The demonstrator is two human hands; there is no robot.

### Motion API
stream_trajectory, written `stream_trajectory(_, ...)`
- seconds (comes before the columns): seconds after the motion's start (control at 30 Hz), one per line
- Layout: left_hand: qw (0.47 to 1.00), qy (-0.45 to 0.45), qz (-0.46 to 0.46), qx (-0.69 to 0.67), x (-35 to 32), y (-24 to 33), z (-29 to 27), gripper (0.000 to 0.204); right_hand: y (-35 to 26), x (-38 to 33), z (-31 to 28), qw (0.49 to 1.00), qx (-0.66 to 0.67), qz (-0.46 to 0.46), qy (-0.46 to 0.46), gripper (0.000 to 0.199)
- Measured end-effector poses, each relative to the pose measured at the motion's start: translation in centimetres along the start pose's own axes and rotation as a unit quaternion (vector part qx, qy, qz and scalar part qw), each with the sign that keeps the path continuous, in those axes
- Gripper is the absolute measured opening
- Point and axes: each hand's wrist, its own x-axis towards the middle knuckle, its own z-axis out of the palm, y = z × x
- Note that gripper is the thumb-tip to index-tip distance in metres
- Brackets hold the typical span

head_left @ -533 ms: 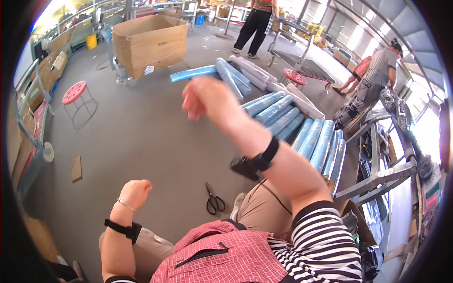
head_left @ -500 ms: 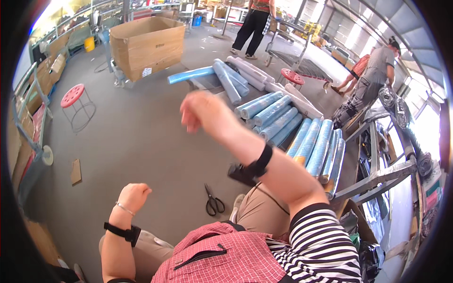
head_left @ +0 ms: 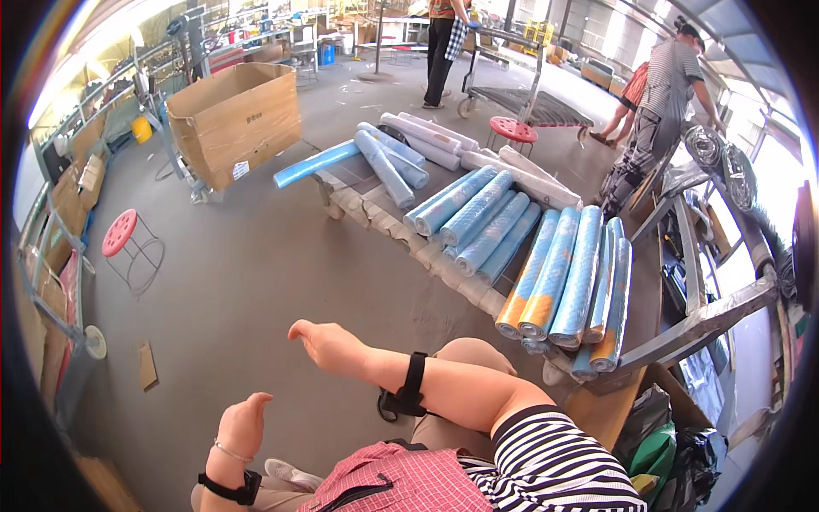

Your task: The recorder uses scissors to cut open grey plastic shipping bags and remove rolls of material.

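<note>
Our left hand [head_left: 241, 429] and right hand [head_left: 333, 347] hang over open floor [head_left: 256, 273], apart from the blue rolls [head_left: 580, 273] and platform edge [head_left: 409, 244]; their grip we cannot tell.

I can't read any lettering from here: well beyond the right hand [head_left: 333, 346], to its left, a cardboard carton [head_left: 235, 141] bears a small dark print [head_left: 253, 119] and, lower, a white label [head_left: 241, 170].
</note>
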Motion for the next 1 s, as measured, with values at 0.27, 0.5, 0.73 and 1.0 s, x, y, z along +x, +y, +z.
stream_trajectory(0.27, 0.994, -0.086, 0.066, 0.011, 1.1, -3.4, 4.5, 0.014, 2.5, 0.8, 0.3, 0.984, -0.105, -0.037, -0.139, 0.014)
stream_trajectory(0.5, 0.975, -0.18, 0.106, 0.071, 1.2, -3.3, 7.2, 0.02, 2.2, -0.6, 0.7, 0.946, -0.182, -0.001, -0.27, 0.025)
stream_trajectory(0.73, 0.941, -0.271, 0.152, 0.137, 1.4, -2.5, 7.1, 0.032, 1.9, -0.3, 0.2, 0.896, -0.221, 0.01, -0.384, 0.03)
stream_trajectory(1.0, 0.959, -0.26, 0.056, 0.101, 0.6, -2.6, 7.6, 0.019, 2.6, -1.3, 0.7, 0.917, -0.197, -0.015, -0.346, 0.026)
